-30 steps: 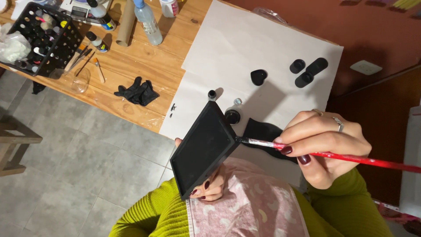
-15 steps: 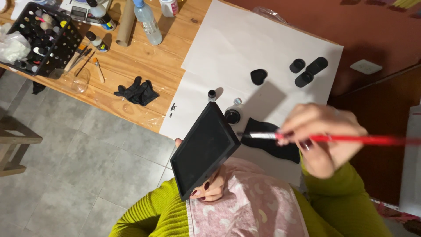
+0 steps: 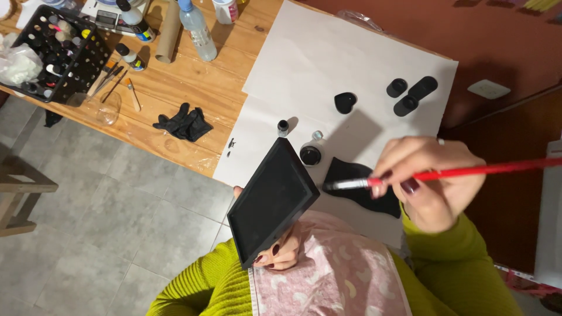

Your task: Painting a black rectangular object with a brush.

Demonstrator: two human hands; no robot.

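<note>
Lifted off the black tray [image 3: 273, 202], right hand [image 3: 430, 181] pinches brush [image 3: 445, 174]; left hand [image 3: 280, 250] grips tray.

The square tray [image 3: 273, 202] in the left hand [image 3: 280, 251] is coated matt black, with a faint sheen along its raised rim. The brush [image 3: 445, 173] in the right hand [image 3: 427, 181] has a glossy red handle, a shiny metal collar and dark bristles. At twelve o'clock lie smooth white paper sheets [image 3: 328, 64] on a varnished wooden table [image 3: 199, 82]. At ten o'clock, limp black gloves [image 3: 182, 123] look rubbery.
</note>
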